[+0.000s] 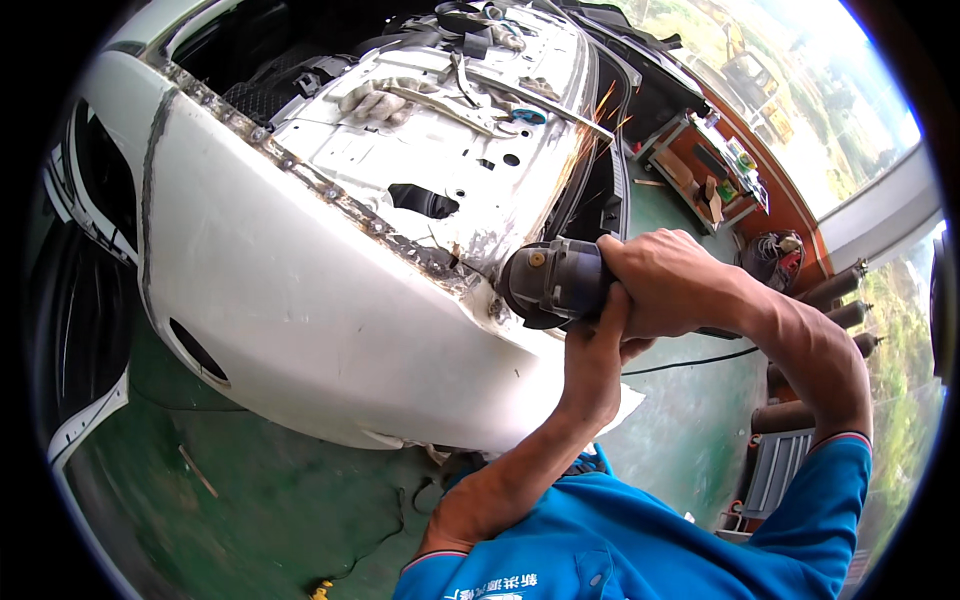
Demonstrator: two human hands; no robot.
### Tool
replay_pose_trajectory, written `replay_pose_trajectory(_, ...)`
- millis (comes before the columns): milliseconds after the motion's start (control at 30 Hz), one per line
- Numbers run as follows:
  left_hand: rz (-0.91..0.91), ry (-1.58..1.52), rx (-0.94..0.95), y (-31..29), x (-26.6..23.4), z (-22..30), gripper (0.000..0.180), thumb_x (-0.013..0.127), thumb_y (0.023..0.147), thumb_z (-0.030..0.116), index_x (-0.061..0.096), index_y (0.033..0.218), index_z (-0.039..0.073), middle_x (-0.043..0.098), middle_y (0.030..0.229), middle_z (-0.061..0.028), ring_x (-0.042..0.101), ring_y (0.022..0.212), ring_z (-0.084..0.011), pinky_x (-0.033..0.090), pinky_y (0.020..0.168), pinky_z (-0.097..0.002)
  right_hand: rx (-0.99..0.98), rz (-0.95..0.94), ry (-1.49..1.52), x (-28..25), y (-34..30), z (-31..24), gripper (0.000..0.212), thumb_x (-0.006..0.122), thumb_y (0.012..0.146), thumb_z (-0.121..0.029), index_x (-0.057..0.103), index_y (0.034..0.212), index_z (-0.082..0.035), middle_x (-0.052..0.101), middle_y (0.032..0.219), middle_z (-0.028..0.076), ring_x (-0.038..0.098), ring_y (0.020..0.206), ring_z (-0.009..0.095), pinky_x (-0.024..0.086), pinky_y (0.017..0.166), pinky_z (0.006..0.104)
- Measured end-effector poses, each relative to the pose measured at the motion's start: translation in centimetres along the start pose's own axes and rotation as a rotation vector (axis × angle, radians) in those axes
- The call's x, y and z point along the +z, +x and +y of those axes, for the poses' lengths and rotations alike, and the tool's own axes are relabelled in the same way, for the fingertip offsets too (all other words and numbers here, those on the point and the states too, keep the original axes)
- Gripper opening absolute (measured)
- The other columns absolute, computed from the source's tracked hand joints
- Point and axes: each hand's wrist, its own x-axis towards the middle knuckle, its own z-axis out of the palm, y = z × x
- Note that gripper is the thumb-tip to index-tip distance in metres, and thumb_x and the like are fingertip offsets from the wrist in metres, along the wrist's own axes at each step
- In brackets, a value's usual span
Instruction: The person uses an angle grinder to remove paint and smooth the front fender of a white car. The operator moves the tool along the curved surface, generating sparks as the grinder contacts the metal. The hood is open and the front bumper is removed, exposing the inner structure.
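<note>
Both my hands are wrapped round a dark angle grinder (560, 282). My right hand (672, 280) grips its body from the right, and my left hand (603, 335) closes on it from below. The grinder's head is at the rear corner of a white car body (300, 310), by the end of a bare, scorched metal seam (335, 195). Orange sparks (597, 115) fly up and away past the far edge. The disc is hidden by the grinder's head. Dirty work gloves (385, 102), metal strips and a blue-handled tool (528, 116) lie on the white inner panel.
Along the right wall stand a wheeled cart (690, 165) with things on it and several gas cylinders (845, 314). A black cable (690, 364) runs behind my hands. A detached dark-and-white car part (85, 330) stands at left. Thin scraps lie on the green floor (240, 510).
</note>
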Motion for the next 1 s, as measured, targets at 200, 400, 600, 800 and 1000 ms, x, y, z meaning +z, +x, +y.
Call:
replay_pose_trajectory(200,0.038,0.056,-0.039,0.1,-0.1,-0.1,0.059,0.058,0.106,0.046,0.049,0.143,0.0,0.065,0.126,-0.0106,0.07,0.109,-0.0174,0.059,0.092,-0.0359,0.002,0.013,0.066,0.7,-0.2,0.7,0.046,0.078,0.068,-0.027,0.059,0.097,0.004,0.069,0.081,0.023,0.07,0.084,0.042,0.055,0.075,0.0479)
replay_pose_trajectory(400,0.064,0.127,-0.047,-0.1,-0.6,-0.2,0.056,0.059,0.106,0.045,0.053,0.139,0.001,0.067,0.121,-0.0116,0.072,0.1,-0.0175,0.061,0.086,-0.0343,0.016,0.01,0.174,1.8,-0.6,1.1,0.047,0.08,0.071,-0.026,0.057,0.1,0.002,0.068,0.083,0.024,0.068,0.084,0.044,0.052,0.075,0.0499)
replay_pose_trajectory(600,0.056,0.19,-0.024,0.1,-0.3,0.1,0.056,0.057,0.107,0.043,0.051,0.14,-0.002,0.066,0.122,-0.0144,0.073,0.101,-0.0209,0.063,0.087,-0.0362,0.015,0.063,0.195,2.0,-1.0,1.5,0.047,0.081,0.071,-0.025,0.057,0.101,0.003,0.068,0.083,0.024,0.068,0.085,0.044,0.052,0.077,0.0506)
replay_pose_trajectory(800,0.067,0.254,-0.021,-0.2,0.0,-0.1,0.059,0.055,0.108,0.043,0.049,0.14,-0.005,0.065,0.124,-0.0174,0.073,0.105,-0.024,0.063,0.091,-0.0389,-0.017,0.119,0.244,2.9,-1.4,2.4,0.045,0.079,0.072,-0.024,0.057,0.1,0.003,0.068,0.082,0.024,0.068,0.083,0.045,0.052,0.075,0.0511)
replay_pose_trajectory(1000,0.093,0.314,-0.022,-0.5,-0.2,-0.3,0.061,0.053,0.108,0.047,0.049,0.14,-0.005,0.068,0.12,-0.0171,0.074,0.103,-0.0244,0.062,0.091,-0.0381,-0.041,0.134,0.267,3.5,-1.5,2.6,0.043,0.078,0.073,-0.025,0.059,0.099,0.004,0.068,0.083,0.024,0.069,0.084,0.044,0.054,0.075,0.0497)
